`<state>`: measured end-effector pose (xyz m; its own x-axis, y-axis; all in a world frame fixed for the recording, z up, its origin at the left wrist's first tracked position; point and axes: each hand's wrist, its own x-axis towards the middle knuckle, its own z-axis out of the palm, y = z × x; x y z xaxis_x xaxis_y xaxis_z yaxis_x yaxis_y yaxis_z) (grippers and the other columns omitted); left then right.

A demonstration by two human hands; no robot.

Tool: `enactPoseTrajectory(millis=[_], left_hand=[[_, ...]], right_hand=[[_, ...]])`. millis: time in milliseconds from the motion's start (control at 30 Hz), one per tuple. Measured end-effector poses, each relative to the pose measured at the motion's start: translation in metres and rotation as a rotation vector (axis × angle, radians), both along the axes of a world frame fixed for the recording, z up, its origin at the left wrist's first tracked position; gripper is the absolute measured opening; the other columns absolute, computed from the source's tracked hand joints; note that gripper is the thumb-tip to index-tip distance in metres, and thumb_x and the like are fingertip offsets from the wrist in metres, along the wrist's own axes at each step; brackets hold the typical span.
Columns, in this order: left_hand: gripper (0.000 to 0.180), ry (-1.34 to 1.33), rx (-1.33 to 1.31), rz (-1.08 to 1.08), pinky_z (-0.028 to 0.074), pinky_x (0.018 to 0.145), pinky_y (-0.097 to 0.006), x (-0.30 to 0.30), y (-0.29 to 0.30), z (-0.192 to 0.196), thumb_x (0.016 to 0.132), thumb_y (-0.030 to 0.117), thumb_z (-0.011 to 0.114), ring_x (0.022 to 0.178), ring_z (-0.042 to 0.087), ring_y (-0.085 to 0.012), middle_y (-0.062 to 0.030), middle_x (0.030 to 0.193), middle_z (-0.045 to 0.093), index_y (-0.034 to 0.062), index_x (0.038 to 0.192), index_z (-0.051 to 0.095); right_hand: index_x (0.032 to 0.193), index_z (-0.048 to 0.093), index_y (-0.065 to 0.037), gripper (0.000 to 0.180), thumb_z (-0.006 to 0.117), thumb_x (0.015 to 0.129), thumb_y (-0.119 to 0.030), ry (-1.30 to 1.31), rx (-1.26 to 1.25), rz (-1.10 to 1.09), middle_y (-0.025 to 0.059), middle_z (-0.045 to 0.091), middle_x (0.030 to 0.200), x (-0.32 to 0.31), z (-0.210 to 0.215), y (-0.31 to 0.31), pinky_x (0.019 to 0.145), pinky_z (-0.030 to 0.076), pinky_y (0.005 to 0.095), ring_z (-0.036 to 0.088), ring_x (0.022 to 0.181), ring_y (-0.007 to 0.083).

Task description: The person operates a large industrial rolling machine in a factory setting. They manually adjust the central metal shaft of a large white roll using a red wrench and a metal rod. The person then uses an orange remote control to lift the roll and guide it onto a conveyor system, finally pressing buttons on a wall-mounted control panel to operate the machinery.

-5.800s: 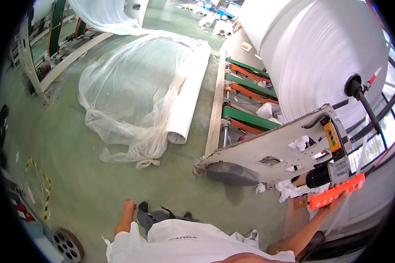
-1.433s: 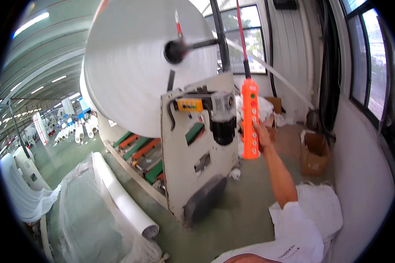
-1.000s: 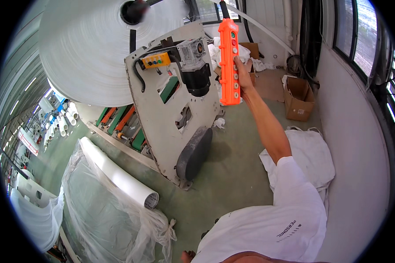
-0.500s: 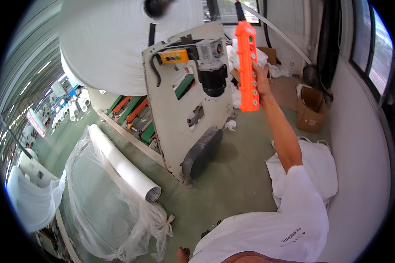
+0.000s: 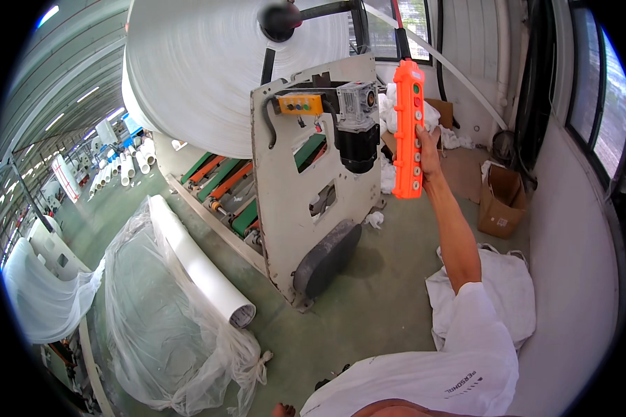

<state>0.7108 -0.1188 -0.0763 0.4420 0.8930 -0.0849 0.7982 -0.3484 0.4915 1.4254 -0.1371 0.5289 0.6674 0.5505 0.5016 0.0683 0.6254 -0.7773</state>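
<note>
My right hand [image 5: 430, 154] is closed round the side of an orange pendant control [image 5: 402, 125], its arm stretched forward. The control hangs upright and has a column of round buttons, with a green one near the top. From its upper end runs a black and red cable [image 5: 400, 38]. Just a bit of my left hand [image 5: 283, 411] shows, low at the bottom edge; its fingers are mostly cut off. Beyond the control stands a machine's cream metal side plate [image 5: 278, 208], with a black motor [image 5: 357, 147] and a yellow button box [image 5: 301, 105].
A huge white roll [image 5: 188, 76] sits above the machine's green and orange bars. A white tube [image 5: 195, 257] and clear plastic film [image 5: 153, 326] lie on the left floor. At right are a cardboard box [image 5: 501, 212], a white sack [image 5: 515, 285] and the wall [image 5: 570, 243].
The view has shifted, so the roll, machine and control appear lower and farther right. My right hand keeps its hold on the pendant control. My left hand shows slightly less.
</note>
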Motion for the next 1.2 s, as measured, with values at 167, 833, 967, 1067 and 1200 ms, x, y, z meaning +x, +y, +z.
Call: enactPoseTrajectory(millis=[167,833,967,1067,1200], left_hand=[[0.026,-0.111,-0.154,0.074,0.036,0.056,-0.039,0.001,-0.005,0.02,0.081,0.032,0.049,0.062,0.043,-0.0248,-0.0086,0.067,0.047,0.0074,0.072,0.05],[0.043,-0.405,-0.689,0.269,0.027,0.058,-0.032,0.026,-0.04,0.185,0.097,0.044,0.03,0.062,0.029,-0.0157,-0.0019,0.066,0.038,0.0097,0.073,0.038],[0.042,-0.403,-0.808,0.283,0.024,0.055,-0.03,0.053,-0.042,0.233,0.099,0.045,0.027,0.06,0.026,-0.0148,-0.0001,0.066,0.034,0.0126,0.072,0.034],[0.04,-0.401,-0.782,0.319,0.024,0.054,-0.03,0.049,-0.04,0.223,0.097,0.043,0.028,0.06,0.026,-0.0155,-0.0004,0.065,0.034,0.013,0.07,0.034],[0.032,-0.283,-0.488,0.161,0.029,0.055,-0.034,0.018,-0.016,0.12,0.09,0.036,0.037,0.061,0.033,-0.0197,-0.0041,0.067,0.04,0.011,0.071,0.041]], right_hand=[[0.1,0.049,-0.007,0.035,0.042,0.093,-0.04,0.007,0.013,-0.056,0.0086,0.06,0.067,-0.01,0.005,0.002,0.044,0.052,0.0304,0.062,0.052,0.0198],[0.116,0.043,-0.006,0.036,0.048,0.093,-0.033,-0.063,0.082,-0.043,0.011,0.06,0.088,-0.021,0.001,0.015,0.051,0.055,0.032,0.063,0.061,0.0195],[0.121,0.041,-0.005,0.037,0.047,0.092,-0.027,-0.097,0.069,0.047,0.0119,0.06,0.093,0.007,-0.013,0.009,0.054,0.056,0.0339,0.064,0.064,0.021],[0.125,0.038,-0.004,0.041,0.048,0.089,-0.022,-0.137,0.113,0.1,0.013,0.059,0.097,0.008,-0.013,0.009,0.06,0.057,0.0363,0.064,0.069,0.0231],[0.125,0.037,-0.004,0.043,0.05,0.088,-0.022,-0.094,0.162,0.159,0.0133,0.058,0.1,0.004,-0.012,0.008,0.062,0.057,0.036,0.065,0.073,0.0235]])
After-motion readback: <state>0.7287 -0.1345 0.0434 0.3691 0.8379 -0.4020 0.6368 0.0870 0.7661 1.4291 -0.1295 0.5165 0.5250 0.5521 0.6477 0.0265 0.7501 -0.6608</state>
